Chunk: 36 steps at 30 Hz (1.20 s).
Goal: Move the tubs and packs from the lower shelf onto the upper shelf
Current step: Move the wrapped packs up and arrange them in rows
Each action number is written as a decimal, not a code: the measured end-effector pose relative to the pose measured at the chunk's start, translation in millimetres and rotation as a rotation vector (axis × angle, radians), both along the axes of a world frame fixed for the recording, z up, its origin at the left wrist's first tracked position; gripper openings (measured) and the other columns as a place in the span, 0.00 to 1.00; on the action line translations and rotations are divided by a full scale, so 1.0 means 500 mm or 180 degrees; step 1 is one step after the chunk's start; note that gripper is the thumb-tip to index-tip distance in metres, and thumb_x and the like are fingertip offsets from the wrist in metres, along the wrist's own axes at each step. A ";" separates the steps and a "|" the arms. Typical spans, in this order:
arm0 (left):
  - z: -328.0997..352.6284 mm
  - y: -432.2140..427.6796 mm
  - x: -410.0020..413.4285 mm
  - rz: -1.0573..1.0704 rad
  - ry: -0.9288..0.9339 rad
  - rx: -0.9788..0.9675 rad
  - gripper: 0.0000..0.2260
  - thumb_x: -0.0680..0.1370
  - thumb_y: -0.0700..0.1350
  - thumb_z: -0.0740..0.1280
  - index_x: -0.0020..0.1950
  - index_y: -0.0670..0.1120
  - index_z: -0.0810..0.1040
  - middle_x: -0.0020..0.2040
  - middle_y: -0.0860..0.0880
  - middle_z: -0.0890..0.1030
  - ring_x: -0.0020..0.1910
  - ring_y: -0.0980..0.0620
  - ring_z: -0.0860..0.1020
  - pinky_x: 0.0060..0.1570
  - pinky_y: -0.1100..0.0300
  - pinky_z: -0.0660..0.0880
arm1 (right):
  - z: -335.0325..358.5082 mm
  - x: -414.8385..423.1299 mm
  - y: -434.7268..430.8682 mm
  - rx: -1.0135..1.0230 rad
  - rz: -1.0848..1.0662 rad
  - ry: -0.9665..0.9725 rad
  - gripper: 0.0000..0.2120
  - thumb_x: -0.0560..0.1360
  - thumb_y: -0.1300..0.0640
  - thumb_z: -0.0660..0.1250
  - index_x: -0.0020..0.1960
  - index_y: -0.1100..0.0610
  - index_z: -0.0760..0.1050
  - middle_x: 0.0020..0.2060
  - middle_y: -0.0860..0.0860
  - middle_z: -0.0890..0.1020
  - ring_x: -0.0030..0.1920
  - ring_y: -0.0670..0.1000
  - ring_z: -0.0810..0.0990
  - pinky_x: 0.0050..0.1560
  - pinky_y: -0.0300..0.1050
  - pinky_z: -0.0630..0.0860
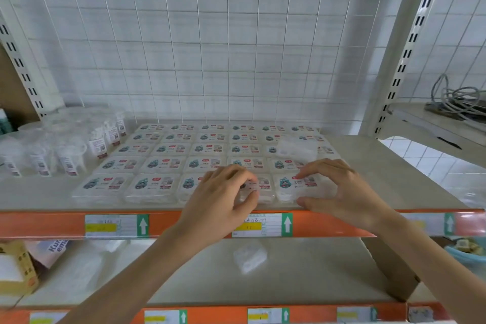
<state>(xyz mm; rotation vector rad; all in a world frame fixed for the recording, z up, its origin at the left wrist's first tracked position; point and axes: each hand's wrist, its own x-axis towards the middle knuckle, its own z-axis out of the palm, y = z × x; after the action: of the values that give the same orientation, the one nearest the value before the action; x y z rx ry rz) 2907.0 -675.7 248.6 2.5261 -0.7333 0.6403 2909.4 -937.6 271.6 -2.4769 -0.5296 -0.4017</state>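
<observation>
On the upper shelf [368, 166] lie several rows of flat clear packs [168, 150] with printed labels. At the shelf's front, my left hand [223, 197] grips one front-row pack [263, 189], fingers curled over its near end. My right hand [339, 189] pinches the neighbouring front-row pack [297, 187] between thumb and fingers. Several clear tubs [68, 150] stand at the upper shelf's left. One loose clear pack [295, 148] lies upside down on top of the rows at the right. On the lower shelf [315, 271] rests another clear pack [249, 255].
An orange rail [52, 226] with price labels fronts the upper shelf. A wire grid backs it. At the lower shelf's left sit a yellow carton [15, 265] and soft white packets [86, 268]. A coiled grey cable [457, 100] lies on the neighbouring shelf at the right.
</observation>
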 end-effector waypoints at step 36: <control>-0.006 -0.003 -0.009 0.0112 -0.0176 0.0120 0.15 0.79 0.56 0.56 0.57 0.52 0.76 0.56 0.57 0.77 0.54 0.57 0.75 0.57 0.64 0.66 | 0.023 0.132 0.021 0.0035 -0.0707 0.0228 0.17 0.73 0.51 0.74 0.60 0.47 0.75 0.64 0.52 0.74 0.65 0.53 0.72 0.59 0.44 0.67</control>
<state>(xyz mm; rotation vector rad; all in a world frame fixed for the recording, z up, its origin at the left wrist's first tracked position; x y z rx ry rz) 2902.4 -677.1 245.4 2.5701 -0.7282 0.7173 2975.6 -927.0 283.2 -2.5369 -0.2228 -0.3988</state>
